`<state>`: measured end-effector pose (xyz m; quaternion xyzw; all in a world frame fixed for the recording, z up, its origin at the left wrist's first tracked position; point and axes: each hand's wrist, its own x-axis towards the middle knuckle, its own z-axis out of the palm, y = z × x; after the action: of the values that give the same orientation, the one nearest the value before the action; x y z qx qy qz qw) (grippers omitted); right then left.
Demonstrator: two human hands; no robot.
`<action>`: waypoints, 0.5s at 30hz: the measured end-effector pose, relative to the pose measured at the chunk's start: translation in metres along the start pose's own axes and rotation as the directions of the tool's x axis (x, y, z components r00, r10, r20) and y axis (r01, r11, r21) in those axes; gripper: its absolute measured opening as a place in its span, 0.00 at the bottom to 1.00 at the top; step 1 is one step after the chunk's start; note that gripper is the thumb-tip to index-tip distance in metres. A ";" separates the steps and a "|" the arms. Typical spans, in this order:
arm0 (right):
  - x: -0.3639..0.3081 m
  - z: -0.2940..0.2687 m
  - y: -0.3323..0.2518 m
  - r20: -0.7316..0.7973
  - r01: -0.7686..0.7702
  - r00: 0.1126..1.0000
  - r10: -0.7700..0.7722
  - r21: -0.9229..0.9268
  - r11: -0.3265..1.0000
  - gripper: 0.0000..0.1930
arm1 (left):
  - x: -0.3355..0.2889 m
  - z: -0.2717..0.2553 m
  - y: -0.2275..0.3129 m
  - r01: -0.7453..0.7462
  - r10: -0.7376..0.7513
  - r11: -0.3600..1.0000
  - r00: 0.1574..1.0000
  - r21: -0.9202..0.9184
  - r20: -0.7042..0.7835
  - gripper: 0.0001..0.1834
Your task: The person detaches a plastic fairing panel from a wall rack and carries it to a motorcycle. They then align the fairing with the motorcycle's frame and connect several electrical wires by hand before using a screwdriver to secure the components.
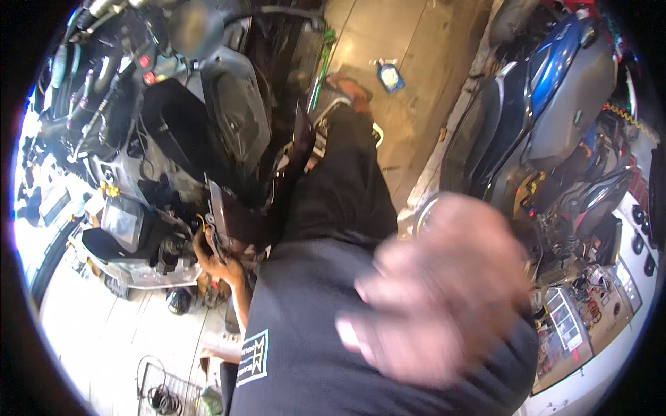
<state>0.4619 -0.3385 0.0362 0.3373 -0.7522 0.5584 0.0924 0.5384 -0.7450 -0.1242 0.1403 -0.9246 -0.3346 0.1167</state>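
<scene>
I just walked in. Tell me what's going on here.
Someone in dark clothes is among two-wheelers. What appears to be their left hand is curled at the edge of a dark panel; whether the fingers grip it is unclear. Their right hand is raised close to the camera, in front of the torso, too blurred to tell whether it holds anything. A blue two-wheeler stands off to the right, and a blue container lies on the floor ahead.

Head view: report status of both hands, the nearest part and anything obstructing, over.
Left hand beside the dark panel, grip unclear. Right hand motion-blurred, close to the camera, grip unclear. It hides part of the dark shirt.
</scene>
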 end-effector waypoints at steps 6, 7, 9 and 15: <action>0.059 0.030 -0.026 -0.216 -0.217 0.958 0.190 -0.106 0.970 0.10 | 0.003 0.000 -0.001 -0.021 0.021 0.999 1.000 0.034 -0.003 0.18; 0.068 0.040 -0.037 -0.246 -0.287 0.937 0.247 -0.144 0.947 0.10 | 0.005 0.001 0.001 -0.062 0.062 0.998 0.998 0.030 -0.015 0.16; 0.076 0.052 -0.050 -0.242 -0.362 0.919 0.312 -0.204 0.910 0.11 | 0.005 0.006 0.004 0.087 -0.091 0.991 0.995 -0.104 -0.029 0.14; 0.076 0.115 0.002 0.497 0.256 0.850 -0.174 -0.102 0.961 0.19 | -0.006 0.009 0.009 0.227 -0.242 0.964 0.964 -0.138 -0.106 0.17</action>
<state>0.4306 -0.4727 0.0331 0.5396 -0.7521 0.3783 -0.0089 0.5400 -0.7312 -0.1257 0.2614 -0.8698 -0.3939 0.1412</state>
